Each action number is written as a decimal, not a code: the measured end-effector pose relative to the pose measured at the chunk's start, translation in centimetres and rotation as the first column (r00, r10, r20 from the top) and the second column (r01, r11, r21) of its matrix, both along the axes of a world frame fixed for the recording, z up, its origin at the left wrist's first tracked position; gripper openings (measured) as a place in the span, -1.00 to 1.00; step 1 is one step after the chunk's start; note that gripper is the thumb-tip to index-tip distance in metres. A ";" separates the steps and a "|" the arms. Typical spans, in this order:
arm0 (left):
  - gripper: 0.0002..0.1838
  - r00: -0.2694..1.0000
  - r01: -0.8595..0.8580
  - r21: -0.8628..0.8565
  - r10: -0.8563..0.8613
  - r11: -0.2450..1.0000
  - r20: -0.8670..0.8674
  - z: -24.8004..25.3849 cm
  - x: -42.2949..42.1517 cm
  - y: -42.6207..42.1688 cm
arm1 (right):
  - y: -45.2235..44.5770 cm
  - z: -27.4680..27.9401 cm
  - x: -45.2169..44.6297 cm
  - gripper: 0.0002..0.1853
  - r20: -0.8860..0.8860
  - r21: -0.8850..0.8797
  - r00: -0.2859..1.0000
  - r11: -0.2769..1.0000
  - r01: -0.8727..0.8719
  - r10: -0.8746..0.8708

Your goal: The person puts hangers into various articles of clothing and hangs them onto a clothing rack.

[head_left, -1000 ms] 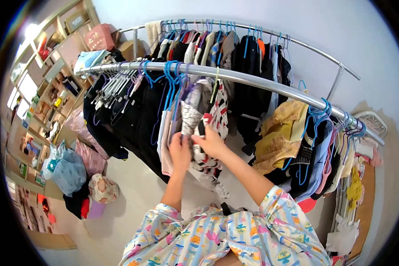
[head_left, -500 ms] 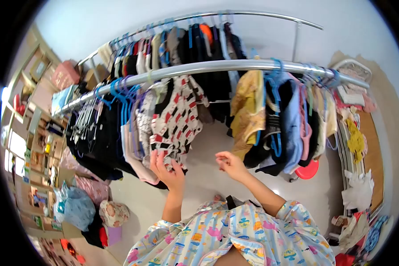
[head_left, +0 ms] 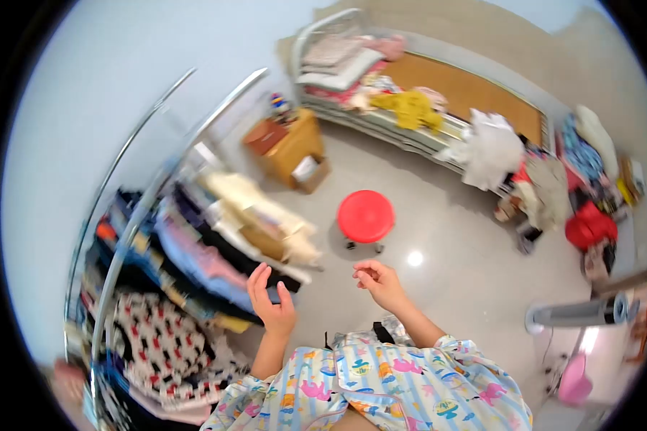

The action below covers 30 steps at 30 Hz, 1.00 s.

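My left hand (head_left: 272, 302) is raised in front of the rack, its fingers apart and nothing in it; the sleeves of hanging clothes are just behind it. To its right, my right hand (head_left: 376, 281) hovers over the floor below a red stool (head_left: 366, 215), fingers loosely curled with nothing visible in them. A white garment with red and black patches (head_left: 162, 341) hangs on the rack at the lower left. Blue, pink, black and cream clothes (head_left: 262, 219) hang farther along the metal rail (head_left: 133, 223), blurred by motion.
A bed (head_left: 467, 82) with a yellow garment (head_left: 411, 109) and a white cloth (head_left: 490, 151) stands at the back. Beside the rack is a wooden cabinet (head_left: 295, 147). Piled clothes and a red bag (head_left: 591, 228) lie at the right, near a grey cylindrical object (head_left: 579, 314).
The view has swung right, toward the stool and bed. Both hands held the patterned garment one second ago; they have since let go, and it hangs on the rack.
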<state>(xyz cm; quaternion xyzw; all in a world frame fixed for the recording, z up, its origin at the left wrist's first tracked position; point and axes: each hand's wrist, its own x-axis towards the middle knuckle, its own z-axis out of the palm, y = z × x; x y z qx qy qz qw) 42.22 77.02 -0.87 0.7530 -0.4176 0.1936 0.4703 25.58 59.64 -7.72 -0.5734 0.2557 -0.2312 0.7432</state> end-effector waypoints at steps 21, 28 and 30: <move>-0.67 0.642 0.717 0.103 -0.594 0.690 -0.484 -5.9 -10.3 -51.7 | -36.8 0.3 -18.6 -0.83 -0.191 -0.013 0.730 0.745 0.667 -0.656; -0.69 0.427 0.880 0.056 -0.735 0.471 -0.526 -8.6 -14.4 -69.8 | -46.1 1.0 -25.7 -0.82 -0.244 -0.245 0.454 0.508 0.826 -0.857; -0.70 0.347 0.913 0.026 -0.742 0.407 -0.574 -8.8 -17.3 -73.8 | -47.3 0.1 -28.6 -0.82 -0.238 -0.231 0.348 0.401 0.887 -0.907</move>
